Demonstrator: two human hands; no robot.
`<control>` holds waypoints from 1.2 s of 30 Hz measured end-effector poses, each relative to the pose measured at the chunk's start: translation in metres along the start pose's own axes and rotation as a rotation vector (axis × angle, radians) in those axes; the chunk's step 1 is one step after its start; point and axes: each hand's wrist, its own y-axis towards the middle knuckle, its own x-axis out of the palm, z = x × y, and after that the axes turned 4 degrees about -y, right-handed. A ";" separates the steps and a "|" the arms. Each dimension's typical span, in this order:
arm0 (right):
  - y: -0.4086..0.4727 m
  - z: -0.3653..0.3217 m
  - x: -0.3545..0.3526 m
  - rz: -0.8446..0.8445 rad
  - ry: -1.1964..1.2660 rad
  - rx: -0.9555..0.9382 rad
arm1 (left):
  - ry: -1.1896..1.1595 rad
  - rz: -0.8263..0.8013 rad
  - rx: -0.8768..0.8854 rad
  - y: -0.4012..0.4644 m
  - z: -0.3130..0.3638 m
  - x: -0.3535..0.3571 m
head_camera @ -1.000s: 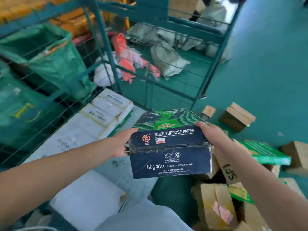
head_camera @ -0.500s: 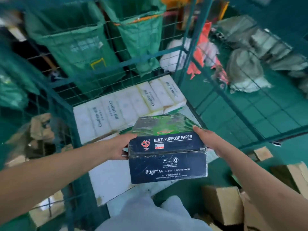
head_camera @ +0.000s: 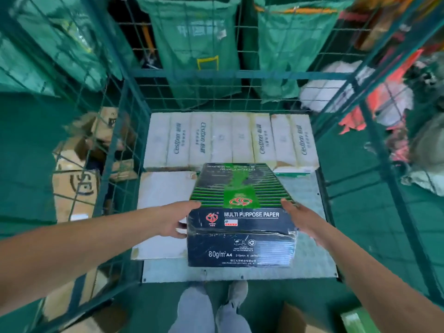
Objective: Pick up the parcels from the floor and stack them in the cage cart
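Brown cardboard boxes point(head_camera: 77, 186) lie at the far left, outside the cage cart point(head_camera: 125, 150), seen through its green wire side wall; one of them carries a dark printed logo. More to the right, the left hand point(head_camera: 174, 218) holds the left side of the paper box point(head_camera: 241, 217), with the thumb on the top edge and the fingers curled around the side; so this grip is grasping the box. Under this hand a flat white parcel point(head_camera: 163, 195) lies on the cart floor point(head_camera: 240, 272). At the back of the cart a row of white packs point(head_camera: 230, 140) stands side by side against the rear wall, some with grey lettering; behind that wall green sacks point(head_camera: 199, 44) hang.

The paper box is dark blue with a green striped top and the words "MULTI PURPOSE PAPER" on its front; it is inside the open front of the cart, in the middle, just in front of the white packs; I cannot tell if its bottom already touches the cart floor. The right hand point(head_camera: 302, 219) is on the right side of the box, fingers rather straight and pressed flat to it. Below, two grey shoes point(head_camera: 230, 299) stand on the green floor point(head_camera: 384, 212); at the far right, beyond the wire wall, white and red bags point(head_camera: 355, 97) lie.
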 end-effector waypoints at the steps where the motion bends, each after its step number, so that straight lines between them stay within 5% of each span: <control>1: 0.010 0.003 0.003 -0.008 -0.020 -0.002 | -0.012 -0.001 -0.004 0.008 -0.005 0.002; 10: 0.097 0.046 0.048 -0.115 -0.107 0.026 | -0.060 0.063 0.043 0.095 -0.048 0.010; 13: 0.123 0.069 0.078 -0.163 0.082 0.063 | -0.098 0.061 0.059 0.131 -0.064 0.010; 21: 0.196 0.142 0.150 -0.086 0.367 0.121 | 0.040 0.044 -0.016 0.228 -0.123 0.017; 36: 0.273 0.190 0.226 -0.081 0.364 0.199 | -0.026 0.073 -0.094 0.337 -0.174 0.041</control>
